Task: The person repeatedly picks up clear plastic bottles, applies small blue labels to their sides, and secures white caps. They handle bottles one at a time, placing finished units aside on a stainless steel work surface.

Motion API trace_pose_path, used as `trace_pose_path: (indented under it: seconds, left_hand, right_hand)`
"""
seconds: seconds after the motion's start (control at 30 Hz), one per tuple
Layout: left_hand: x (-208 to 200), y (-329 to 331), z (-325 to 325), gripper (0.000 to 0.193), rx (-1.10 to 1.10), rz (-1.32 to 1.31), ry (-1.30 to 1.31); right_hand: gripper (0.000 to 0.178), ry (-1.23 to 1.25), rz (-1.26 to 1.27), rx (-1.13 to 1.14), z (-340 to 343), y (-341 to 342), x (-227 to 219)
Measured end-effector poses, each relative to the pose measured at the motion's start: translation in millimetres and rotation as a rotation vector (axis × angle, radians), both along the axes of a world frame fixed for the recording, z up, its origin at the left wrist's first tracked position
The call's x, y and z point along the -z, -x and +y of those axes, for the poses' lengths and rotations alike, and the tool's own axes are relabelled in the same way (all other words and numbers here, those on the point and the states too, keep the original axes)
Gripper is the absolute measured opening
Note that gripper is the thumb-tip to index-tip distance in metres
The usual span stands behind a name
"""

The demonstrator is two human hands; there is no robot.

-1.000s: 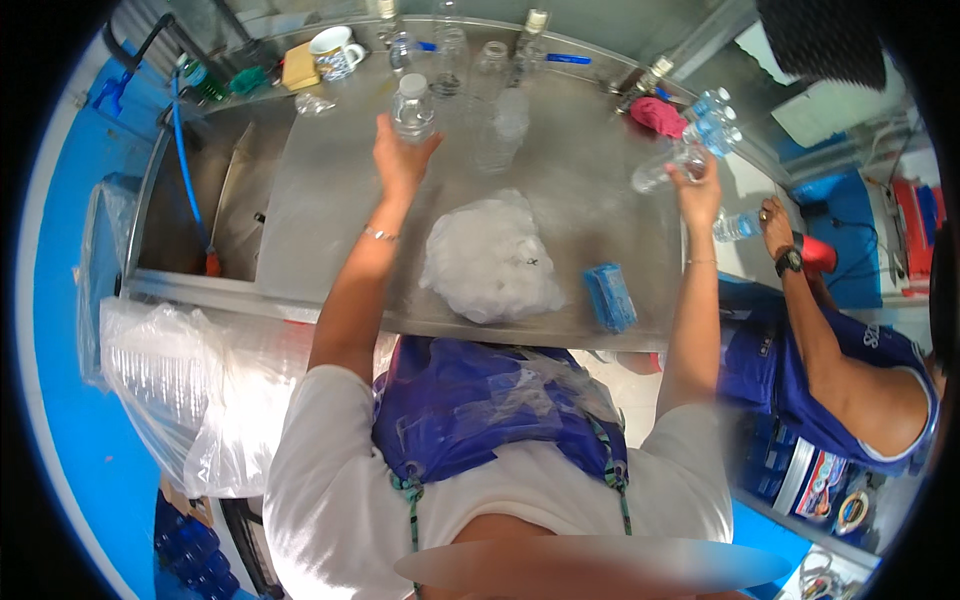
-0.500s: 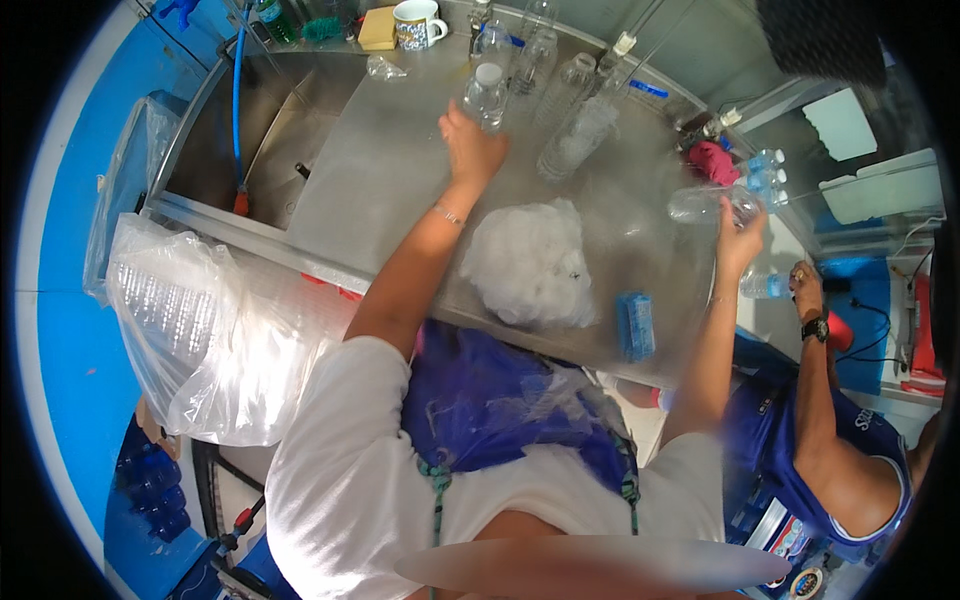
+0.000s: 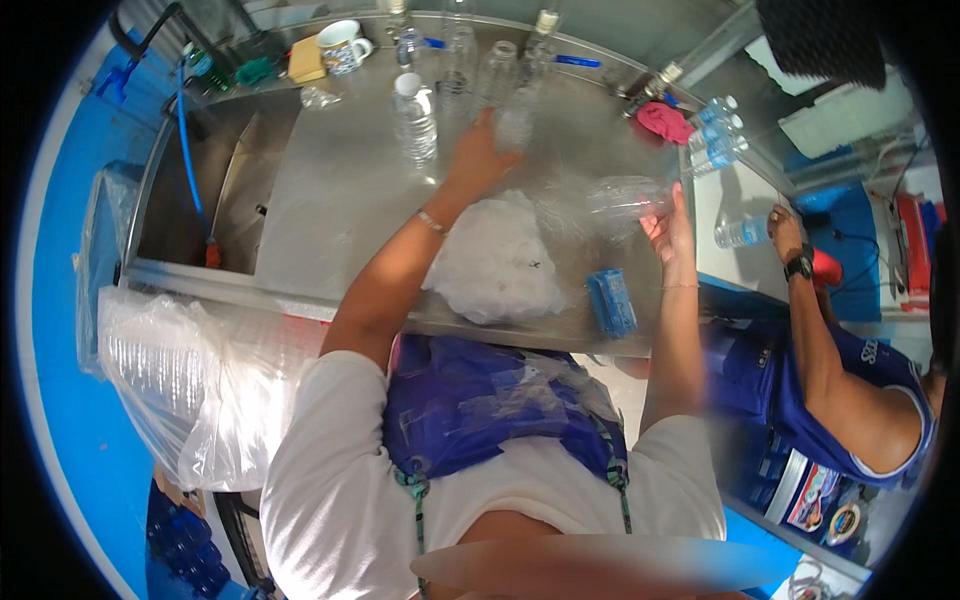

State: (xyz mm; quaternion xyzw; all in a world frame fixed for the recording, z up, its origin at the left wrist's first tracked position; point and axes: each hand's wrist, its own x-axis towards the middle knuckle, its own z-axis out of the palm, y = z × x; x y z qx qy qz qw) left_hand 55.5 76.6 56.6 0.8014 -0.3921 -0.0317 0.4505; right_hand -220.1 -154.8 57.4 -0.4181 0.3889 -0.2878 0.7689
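Observation:
My left hand point(image 3: 482, 160) reaches over the steel counter point(image 3: 340, 190) with its thumb and forefinger apart, close to an uncapped clear plastic bottle point(image 3: 515, 122). Whether it touches that bottle I cannot tell. A white-capped clear bottle point(image 3: 418, 125) stands to the left of this hand. On the right, another clear bottle point(image 3: 622, 198) lies sideways in my right hand point(image 3: 668, 228), the fingers closed round one end. Between my forearms sits a plastic bag of white pieces point(image 3: 495, 262), with a blue packet point(image 3: 612, 303) to its right.
At left is a sink point(image 3: 200, 200) with a blue hose point(image 3: 190, 150); a mug point(image 3: 343, 47) stands behind. Large plastic wrapping point(image 3: 200, 390) covers the near left. A pink cloth point(image 3: 665, 122) lies back right. At right, a co-worker's hand point(image 3: 786, 232) holds a labelled bottle point(image 3: 742, 233).
My left hand has left the white-capped bottle and moved right to the uncapped ones. My right hand still holds its bottle. The whole view has shifted.

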Motion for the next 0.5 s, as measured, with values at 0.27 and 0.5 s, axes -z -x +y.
trace_pose_path:
  seconds: [0.27, 0.5]
  left_hand:
    - [0, 5, 12, 0.08, 0.022, 0.027, -0.004]
    - [-1, -4, 6, 0.082, 0.049, -0.008, 0.019]
  right_hand:
    - [0.058, 1.329, 0.753, 0.213, 7, -24, -37]
    - [0.082, 1.263, 0.798, 0.334, 6, -25, -33]
